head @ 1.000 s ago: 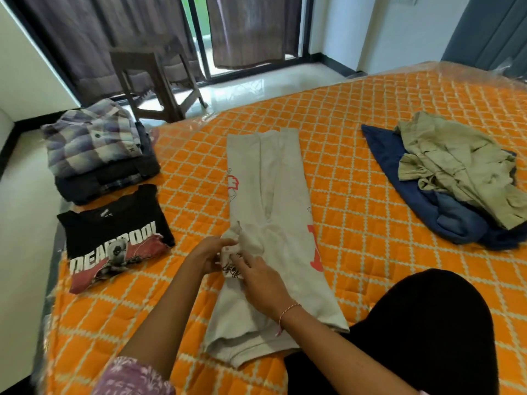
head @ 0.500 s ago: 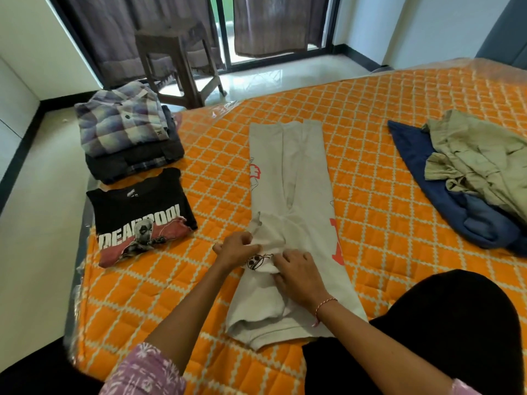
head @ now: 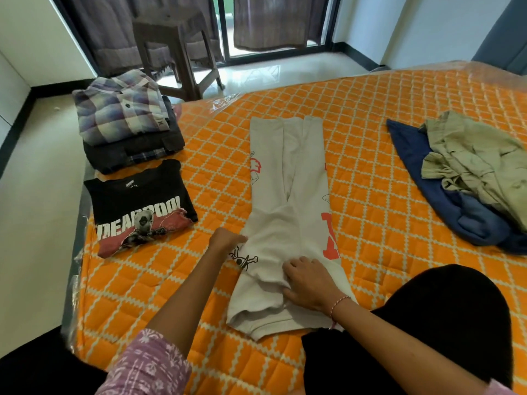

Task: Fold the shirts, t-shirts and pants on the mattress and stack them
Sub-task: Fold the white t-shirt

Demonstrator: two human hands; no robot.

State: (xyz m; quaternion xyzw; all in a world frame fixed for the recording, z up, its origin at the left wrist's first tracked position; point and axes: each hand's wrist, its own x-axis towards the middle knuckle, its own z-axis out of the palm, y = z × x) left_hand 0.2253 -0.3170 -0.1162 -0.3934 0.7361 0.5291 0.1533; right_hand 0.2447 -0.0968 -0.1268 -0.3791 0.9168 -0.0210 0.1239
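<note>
Orange quilted mattress (head: 370, 155), cream printed t-shirt (head: 288, 195) laid lengthwise mid-bed. Left hand (head: 226, 240) pinching its left edge, right hand (head: 306, 280) pressing flat near the hem. Best smoothed taut outward before folding; folded black graphic t-shirt (head: 142, 206) alongside, awaiting stacking.

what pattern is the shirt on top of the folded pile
Purple, blue and white plaid, on the shirt; the head view shows it best.
</note>
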